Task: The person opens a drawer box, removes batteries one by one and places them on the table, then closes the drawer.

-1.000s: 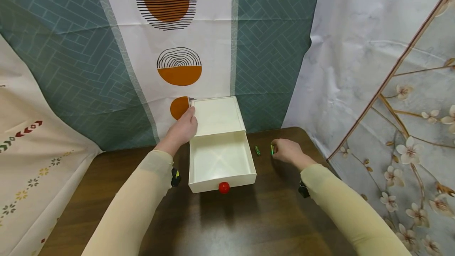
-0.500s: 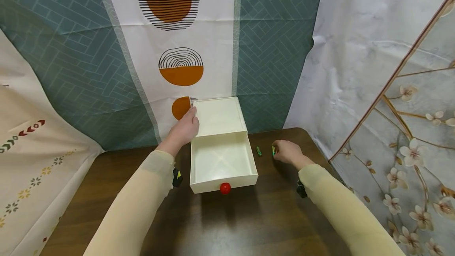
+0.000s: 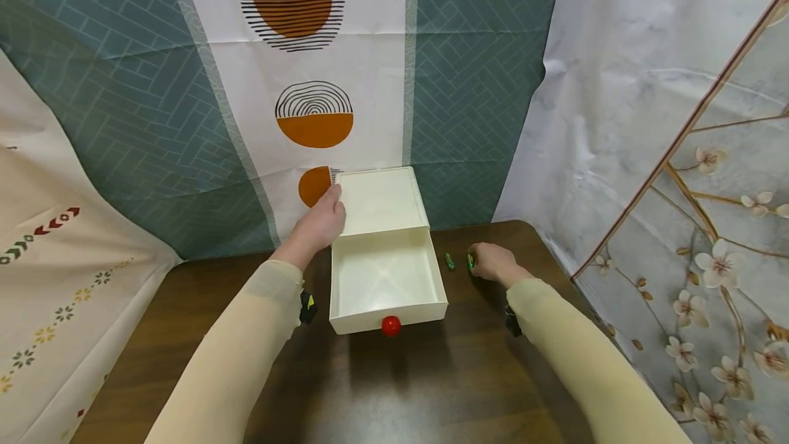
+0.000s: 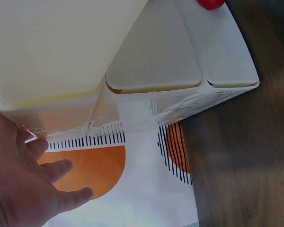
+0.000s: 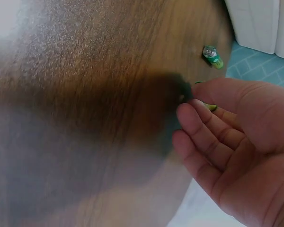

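Observation:
A cream box [image 3: 382,201] stands against the wall cloth, its drawer [image 3: 357,324] pulled out toward me. A red round knob [image 3: 391,325] sits on the drawer's front, and the drawer is bare inside. My left hand [image 3: 320,220] rests against the casing's left edge. In the left wrist view its fingers [image 4: 57,170] stretch out loosely below the casing [image 4: 47,52]. My right hand [image 3: 491,261] pinches a small green-yellow battery [image 3: 471,261] just right of the drawer; fingers hide most of it. Another green battery [image 3: 450,262] lies between this hand and the drawer.
The brown wooden table [image 3: 394,389] reaches the back cloth [image 3: 474,177]. A marbled, flowered cloth [image 3: 616,122] hangs along the right side. At the left hangs a cream patterned cloth [image 3: 55,279].
My right hand has shifted slightly left with the battery between its fingers. The left hand, box and drawer stay as they were; the head view has shifted a little.

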{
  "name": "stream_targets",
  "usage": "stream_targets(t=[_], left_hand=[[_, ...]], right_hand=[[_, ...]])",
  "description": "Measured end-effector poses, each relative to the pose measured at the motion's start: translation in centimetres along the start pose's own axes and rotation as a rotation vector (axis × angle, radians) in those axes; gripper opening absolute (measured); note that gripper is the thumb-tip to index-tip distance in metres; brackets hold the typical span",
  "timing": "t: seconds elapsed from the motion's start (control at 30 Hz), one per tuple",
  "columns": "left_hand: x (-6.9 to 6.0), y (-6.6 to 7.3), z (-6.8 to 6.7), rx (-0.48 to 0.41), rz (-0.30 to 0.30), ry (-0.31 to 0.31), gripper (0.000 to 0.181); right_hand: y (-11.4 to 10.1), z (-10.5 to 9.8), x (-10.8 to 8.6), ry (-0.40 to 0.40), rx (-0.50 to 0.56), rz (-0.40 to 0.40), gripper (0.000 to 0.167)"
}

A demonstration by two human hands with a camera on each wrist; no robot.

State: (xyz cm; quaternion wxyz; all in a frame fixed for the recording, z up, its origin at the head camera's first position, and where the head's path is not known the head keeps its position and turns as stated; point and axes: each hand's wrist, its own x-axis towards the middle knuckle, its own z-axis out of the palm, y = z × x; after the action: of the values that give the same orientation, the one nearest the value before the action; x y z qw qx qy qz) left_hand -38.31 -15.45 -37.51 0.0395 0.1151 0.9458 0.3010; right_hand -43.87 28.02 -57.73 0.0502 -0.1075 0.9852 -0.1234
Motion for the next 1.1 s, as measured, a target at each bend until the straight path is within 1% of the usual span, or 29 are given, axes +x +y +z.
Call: stream_targets(t=[0.07,0.1,0.2,0.33,0.43,0.53,0.6,0.7,0.73,0.87,0.97,1.0,1.1], left_hand=[[-0.1,-0.1,0.0,0.004,0.012,0.001,0.067],[-0.1,-0.1,0.0,0.006,0.019,0.001,0.067],[0.0,-0.2,0.1,0.014,0.031,-0.003,0.067],[0.1,-0.3,0.1,0.024,0.027,-0.005,0.067],[0.1,-0.3,0.0,0.025,0.028,-0.004,0.067],[0.0,-0.3,0.0,0.025,0.032,0.002,0.067],[0.0,-0.3,0.0,0.028,0.033,0.002,0.066],[0.0,-0.3,0.1,0.029,0.028,0.002,0.067],[0.1,-0.3,0.2,0.027,0.029,0.001,0.067],[0.1,-0.3,0.2,0.025,0.028,0.005,0.067],[0.2,-0.4,0.2,0.025,0.027,0.006,0.067],[0.2,-0.4,0.2,0.023,0.027,0.007,0.067],[0.2,-0.5,0.1,0.024,0.032,0.004,0.067]], right_hand=[[-0.5,-0.3,-0.1,-0.04,0.002,0.007,0.057],[-0.1,0.2,0.6,-0.052,0.007,0.02,0.057],[-0.1,0.4,1.0,-0.079,0.017,0.013,0.055],[0.5,1.0,2.2,-0.089,0.018,0.003,0.056],[0.5,0.9,2.4,-0.095,0.007,0.004,0.059],[-0.3,0.1,2.0,-0.112,0.002,0.022,0.061],[-1.3,-0.7,1.4,-0.123,-0.001,0.034,0.06],[-3.1,-2.3,0.1,-0.146,0.002,0.052,0.059],[-3.4,-2.6,-0.2,-0.137,-0.003,0.047,0.058],[-5.8,-4.4,-2.0,-0.144,0.018,0.04,0.057],[-7.0,-5.0,-2.8,-0.146,0.029,0.034,0.057],[-6.7,-4.7,-2.4,-0.129,0.023,0.014,0.056],[-7.1,-4.7,-2.5,-0.119,0.015,0.007,0.056]])
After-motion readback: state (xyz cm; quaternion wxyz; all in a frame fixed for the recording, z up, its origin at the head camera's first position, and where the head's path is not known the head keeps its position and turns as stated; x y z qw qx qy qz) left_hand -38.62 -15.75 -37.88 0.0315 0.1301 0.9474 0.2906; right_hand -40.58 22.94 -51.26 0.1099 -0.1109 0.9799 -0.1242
